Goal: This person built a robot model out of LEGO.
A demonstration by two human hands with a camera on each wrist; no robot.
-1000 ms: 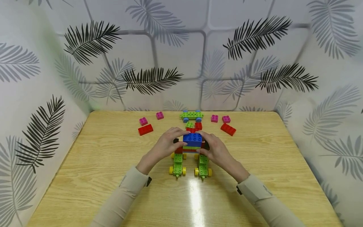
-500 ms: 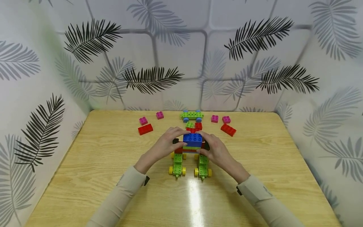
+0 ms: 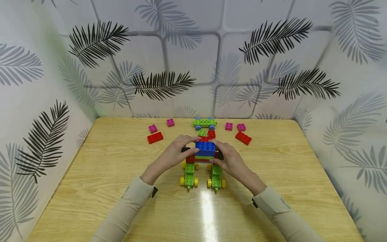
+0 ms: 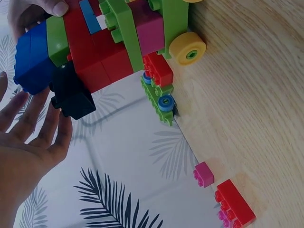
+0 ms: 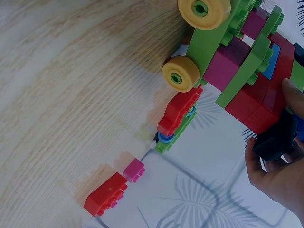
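A toy-brick robot stands mid-table in the head view, with a blue brick (image 3: 205,148) on top above a green layer and red bricks (image 4: 97,61). Two green wheeled bases (image 3: 189,178) with yellow wheels carry it on pink bricks (image 5: 227,65). Black bricks (image 4: 73,92) stick out at its sides. My left hand (image 3: 173,154) is beside the blue brick, fingers spread and loosely bent around the black brick's side. My right hand (image 3: 232,162) grips the other side, its thumb on the red brick and its fingers behind the black one.
Behind the build are a green wagon (image 3: 204,123) with blue wheels, a small green brick (image 3: 202,132) and red bricks (image 3: 211,133). Long red bricks (image 3: 155,137) and pink bricks (image 3: 153,128) lie to the left and right. A patterned wall (image 3: 193,101) borders the table's far edge.
My left hand and forearm have shifted slightly left, with the fingers easing off the blue brick. The right hand and the toy-brick robot have stayed in place.
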